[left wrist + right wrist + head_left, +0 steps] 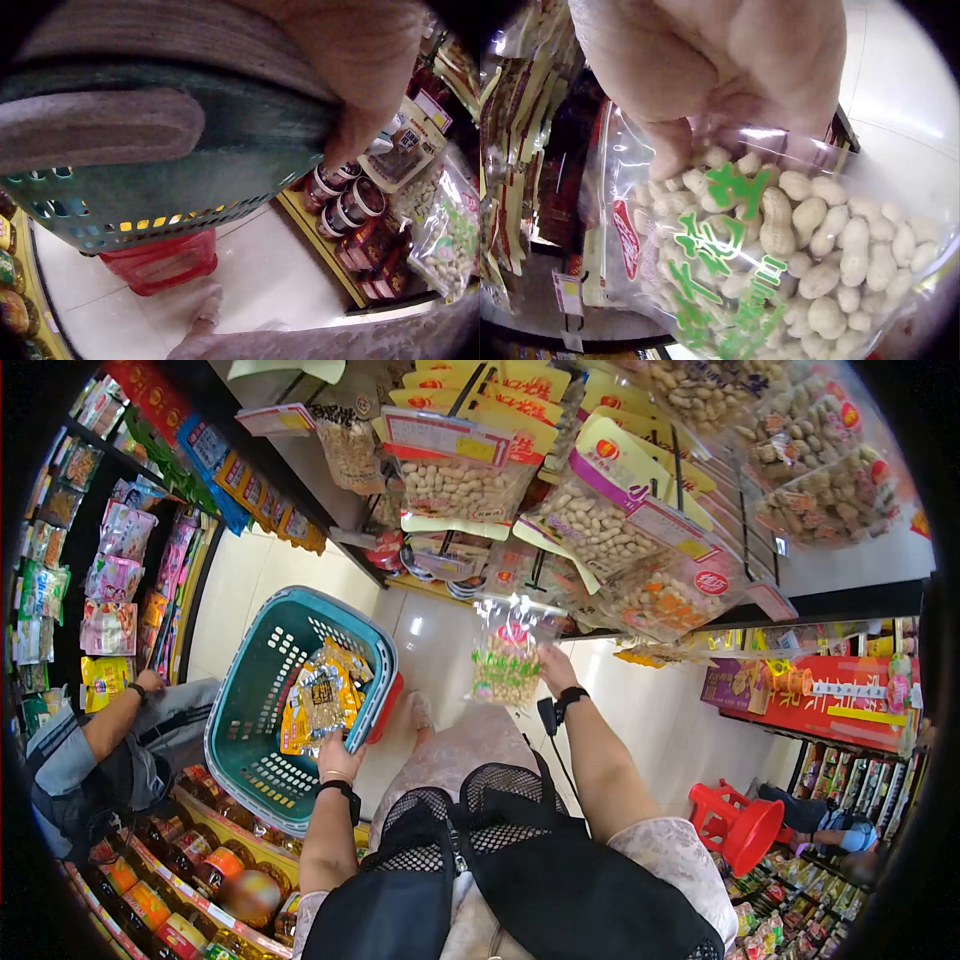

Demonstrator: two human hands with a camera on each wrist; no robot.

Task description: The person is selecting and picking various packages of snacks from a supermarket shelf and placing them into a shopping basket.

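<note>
Peanut bag (500,665) sits within your right hand (552,672), thumb and fingers pinched tight on its edge, likely to let the nuts sag clear and the print show. Beyond that grip hang racked bags (600,525); on its left, your left hand (340,757) grips the basket (258,628) rim, presumably steadying it, packets (322,698) just past the fingers.

The floor (680,730) is of pale, glossy tile with visible joints, showing bright light reflections. A black rack (75,600) of packets stands at left, with a yellow-edged shelf (36,289) of bottles nearby. A grey display unit (862,572) with dark edging stands ahead; a red plastic stool (755,838) is noted at right.
</note>
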